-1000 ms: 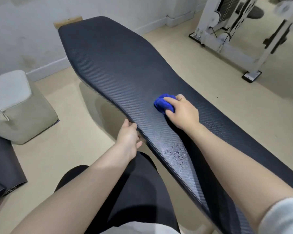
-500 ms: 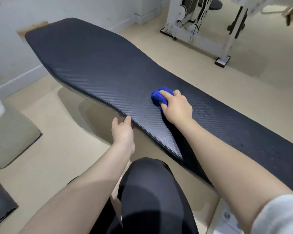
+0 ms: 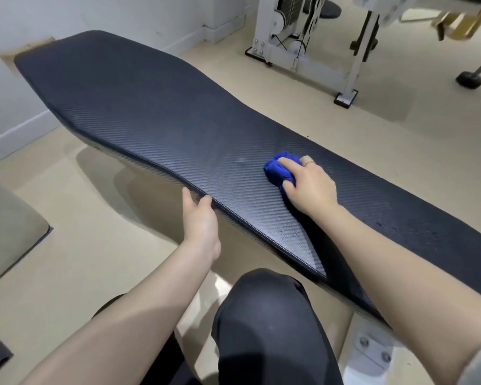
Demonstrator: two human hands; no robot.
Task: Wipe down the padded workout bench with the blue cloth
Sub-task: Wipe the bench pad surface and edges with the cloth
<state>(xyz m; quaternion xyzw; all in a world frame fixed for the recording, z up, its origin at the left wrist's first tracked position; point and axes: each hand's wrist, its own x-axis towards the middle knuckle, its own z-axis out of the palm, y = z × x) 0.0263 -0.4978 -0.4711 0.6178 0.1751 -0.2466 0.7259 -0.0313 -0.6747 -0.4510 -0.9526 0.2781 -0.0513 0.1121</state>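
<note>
- right hand is curled snug around the blue cloth, which is bunched into a wad and pressed flat on the bench near its narrow middle
- left hand holds nothing, fingers loosely hooked on the bench's near edge, looks like it's just bracing
- cloth is soft and light, so I'd say palming it from above like this beats pinching a corner
- bench pad looks firm with a ribbed, slightly slick cover, a few water drops to the right
- wide far end not reached yet, I'd guess
</note>
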